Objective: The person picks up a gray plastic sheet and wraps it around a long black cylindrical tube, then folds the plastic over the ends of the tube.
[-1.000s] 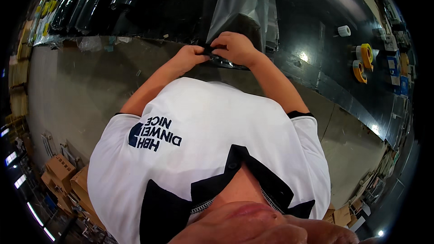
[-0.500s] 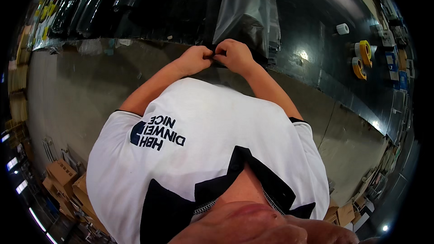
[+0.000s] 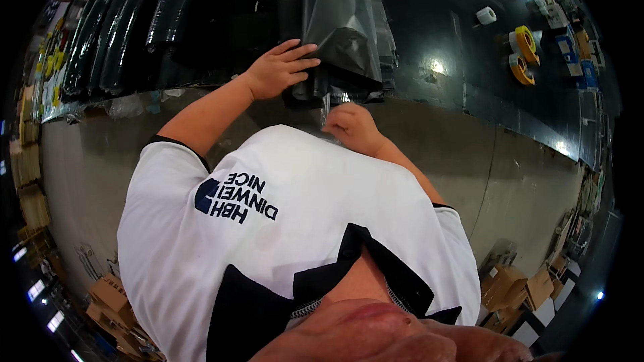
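A long translucent plastic sleeve (image 3: 339,10) lies along the dark table before me, with black material showing inside its near end. My left hand (image 3: 280,70) rests open with its fingers spread at the left side of that near end. Closer to my body, my right hand (image 3: 355,127) is closed in a pinch. A thin, shiny strip of clear plastic film (image 3: 326,108) runs from the sleeve's near end down to those fingers. What lies right under the left fingers is partly hidden.
Several black film-wrapped rolls (image 3: 124,33) lie at the left of the table (image 3: 429,40). On its right are a white roll (image 3: 486,15) and yellow tape rolls (image 3: 523,47). Cardboard boxes (image 3: 503,288) stand on the floor behind me at both sides.
My hands were together at the sleeve's near end. The left has moved up and spread open; the right has drawn back toward my body with the film strip.
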The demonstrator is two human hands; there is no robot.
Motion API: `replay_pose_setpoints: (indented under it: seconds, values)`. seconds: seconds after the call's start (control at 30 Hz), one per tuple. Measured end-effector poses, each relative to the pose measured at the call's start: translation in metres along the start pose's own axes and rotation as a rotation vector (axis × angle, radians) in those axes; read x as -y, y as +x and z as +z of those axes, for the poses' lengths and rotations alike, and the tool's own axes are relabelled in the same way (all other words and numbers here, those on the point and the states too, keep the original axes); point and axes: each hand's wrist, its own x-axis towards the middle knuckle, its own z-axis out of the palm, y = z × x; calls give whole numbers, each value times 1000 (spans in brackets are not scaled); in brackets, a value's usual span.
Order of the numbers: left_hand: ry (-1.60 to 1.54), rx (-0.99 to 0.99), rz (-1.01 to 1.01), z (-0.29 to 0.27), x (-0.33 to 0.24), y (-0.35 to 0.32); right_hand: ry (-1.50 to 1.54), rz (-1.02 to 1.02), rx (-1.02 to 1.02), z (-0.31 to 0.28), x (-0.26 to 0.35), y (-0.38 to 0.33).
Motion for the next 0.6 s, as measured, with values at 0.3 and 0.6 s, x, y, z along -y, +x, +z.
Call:
replay_pose_setpoints:
  seconds: [0.3, 0.6]
  values:
    - [23, -17, 182, -3, 20, -8, -476, 1058, 883, -19, -79, -331]
    - [167, 54, 256, -3, 31, 27, -737, 528, -8, -117, -29, -80]
